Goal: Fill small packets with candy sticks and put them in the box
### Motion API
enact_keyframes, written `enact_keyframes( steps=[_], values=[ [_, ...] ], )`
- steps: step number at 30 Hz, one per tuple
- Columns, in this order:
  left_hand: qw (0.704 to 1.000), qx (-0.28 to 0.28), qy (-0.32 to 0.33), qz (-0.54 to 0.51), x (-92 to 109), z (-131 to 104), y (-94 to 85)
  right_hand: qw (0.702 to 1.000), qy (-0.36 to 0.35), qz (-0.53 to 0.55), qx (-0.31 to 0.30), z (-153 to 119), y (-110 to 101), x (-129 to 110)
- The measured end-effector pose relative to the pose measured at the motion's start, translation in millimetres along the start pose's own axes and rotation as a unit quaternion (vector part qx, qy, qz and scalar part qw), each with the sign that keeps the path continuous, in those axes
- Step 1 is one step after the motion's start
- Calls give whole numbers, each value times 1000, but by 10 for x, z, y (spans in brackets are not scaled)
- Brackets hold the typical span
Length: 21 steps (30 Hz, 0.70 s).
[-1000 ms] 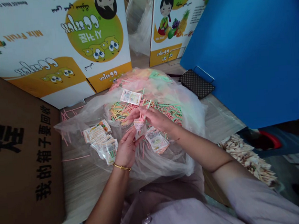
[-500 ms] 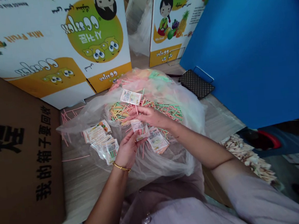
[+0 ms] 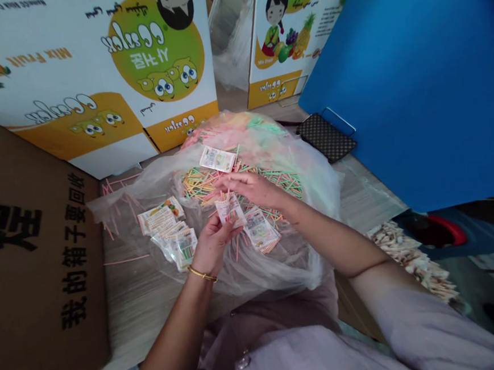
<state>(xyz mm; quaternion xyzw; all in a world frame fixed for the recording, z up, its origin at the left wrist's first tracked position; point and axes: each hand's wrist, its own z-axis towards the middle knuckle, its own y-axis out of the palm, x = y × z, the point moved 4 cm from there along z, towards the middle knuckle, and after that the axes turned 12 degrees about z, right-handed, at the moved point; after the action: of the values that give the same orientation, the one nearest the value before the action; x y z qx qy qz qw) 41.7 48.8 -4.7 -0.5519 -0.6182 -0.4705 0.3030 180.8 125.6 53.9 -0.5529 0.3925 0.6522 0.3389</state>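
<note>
My left hand (image 3: 214,240) grips a small printed packet (image 3: 231,210) by its lower part, with pink sticks showing in it. Just above the packet is my right hand (image 3: 253,189), its fingers stretched left near the packet's top; whether they pinch the sticks there is hard to see. Under both hands a large clear plastic bag (image 3: 317,156) lies spread, with many coloured sticks (image 3: 196,186) in it. One packet (image 3: 218,158) rests on the sticks. A row of packets (image 3: 168,231) lies to the left, and a small stack (image 3: 261,230) to the right.
Printed cartons (image 3: 97,134) stand behind the bag, and a brown box (image 3: 33,242) at the left. A dark patterned case (image 3: 326,137) lies by a blue panel (image 3: 401,81) on the right. Loose pink sticks (image 3: 127,260) lie on the table (image 3: 132,308). Many packets (image 3: 415,263) are piled lower right.
The packet in my left hand is now more upright and more fully visible, with my left thumb across its lower part. My right hand has barely moved.
</note>
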Motion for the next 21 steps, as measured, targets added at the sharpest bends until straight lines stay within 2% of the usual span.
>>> enact_keyframes(
  steps=[2, 6, 8, 15, 18, 21],
  values=[
    [1000, -4, -5, -1, -23, -7, -9, 1000, -11, -20, 21, 14, -36, -37],
    [1000, -7, -8, -16, -49, -25, -58, 986, -45, 87, 135, 65, -237, -127],
    [999, -6, -12, -35, -47, -33, -93, 979, -42, 115, 165, 84, -322, -151],
    [997, 18, -9, -76, -87, -71, -201, 964, -62, 59, 251, -29, -513, -132],
    [995, 43, -25, -87, -171, -79, -238, 971, -37, 66, 228, 41, -409, -85],
    [994, 50, -32, -89, -218, -76, -242, 992, 3, 53, 114, 300, 5, -145]
  ],
)
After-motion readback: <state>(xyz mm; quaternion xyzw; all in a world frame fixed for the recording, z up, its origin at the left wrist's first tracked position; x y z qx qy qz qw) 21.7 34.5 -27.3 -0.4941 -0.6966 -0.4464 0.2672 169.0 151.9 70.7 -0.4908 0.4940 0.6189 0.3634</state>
